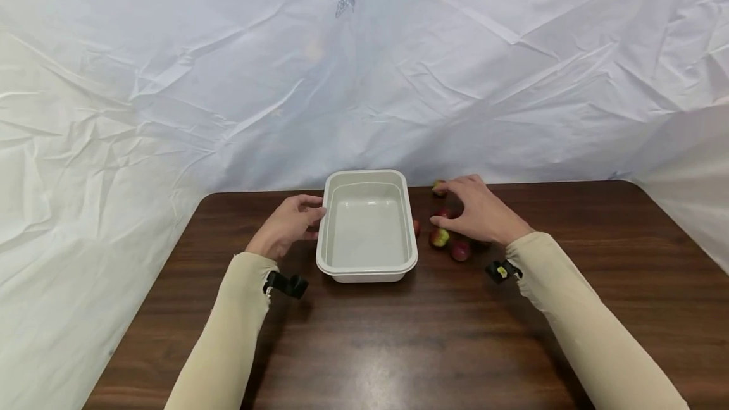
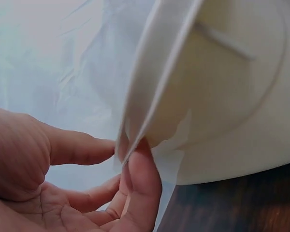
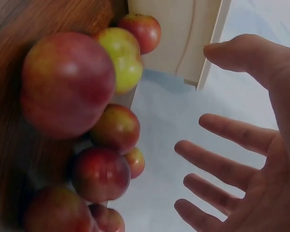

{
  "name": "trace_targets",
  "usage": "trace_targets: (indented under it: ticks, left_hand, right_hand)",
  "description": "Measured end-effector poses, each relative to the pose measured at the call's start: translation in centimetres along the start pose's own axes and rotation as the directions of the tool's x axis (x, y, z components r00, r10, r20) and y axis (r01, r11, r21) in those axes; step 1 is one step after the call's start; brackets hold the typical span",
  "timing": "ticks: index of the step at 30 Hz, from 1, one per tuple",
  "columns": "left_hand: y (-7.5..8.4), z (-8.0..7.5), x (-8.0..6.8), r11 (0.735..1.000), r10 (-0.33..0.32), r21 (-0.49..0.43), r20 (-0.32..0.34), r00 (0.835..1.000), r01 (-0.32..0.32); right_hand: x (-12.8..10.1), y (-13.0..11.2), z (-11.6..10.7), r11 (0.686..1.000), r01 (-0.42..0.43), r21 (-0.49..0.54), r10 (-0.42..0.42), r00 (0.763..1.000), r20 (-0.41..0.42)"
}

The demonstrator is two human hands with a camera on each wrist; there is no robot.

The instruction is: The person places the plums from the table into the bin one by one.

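Centrally, a deep, off-white, rectangular plastic-looking tray with rounded corners (image 1: 367, 233) sits on a dark brown, wood-grained table (image 1: 364, 347); at its nine o'clock, the left hand (image 1: 287, 223) pinches the rim, thumb on one side and a finger clamped on the other; at its three o'clock, small round apples in red and yellow-green gather, among them a dark red apple (image 1: 460, 250) and, just towards ten o'clock from it, a yellow-green apple blushed with red (image 1: 439, 237); a red apple (image 1: 417, 228) is partly hidden by the tray's rim; the right hand (image 1: 478, 207) hovers over the cluster, fingers apart, thumb spread away from them, holding nothing; cream sleeves (image 1: 228, 328) run in from seven and five o'clock; a creased white cloth (image 1: 398, 93) hangs at twelve.
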State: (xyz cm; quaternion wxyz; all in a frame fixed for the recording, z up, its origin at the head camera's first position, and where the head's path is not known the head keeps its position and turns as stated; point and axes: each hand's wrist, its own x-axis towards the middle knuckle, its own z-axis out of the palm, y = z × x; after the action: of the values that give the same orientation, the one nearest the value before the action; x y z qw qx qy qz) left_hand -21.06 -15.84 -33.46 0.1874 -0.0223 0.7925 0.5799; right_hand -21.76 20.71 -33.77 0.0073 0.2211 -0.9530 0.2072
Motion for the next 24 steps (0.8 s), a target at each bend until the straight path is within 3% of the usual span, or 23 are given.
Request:
trace_targets:
  ticks: [12,20,24]
  left_hand:
    - [0.0,-0.4,1.0,0.999,-0.028,-0.017,0.042,0.999,0.028]
    - [-0.3,-0.8,1.4,1.000,-0.002,-0.024,0.071,0.997,0.003]
    - [-0.4,-1.1,1.8,1.000,0.001,-0.022,0.072,0.997,0.001]
  right_hand:
    - [1.9,-0.7,1.2,0.998,0.042,0.046,-0.045,0.997,0.060]
    - [2.7,-1.4,1.5,0.998,0.036,0.059,-0.043,0.992,0.121]
    - [3.3,-1.5,1.6,0.994,0.085,0.070,-0.095,0.985,0.144]
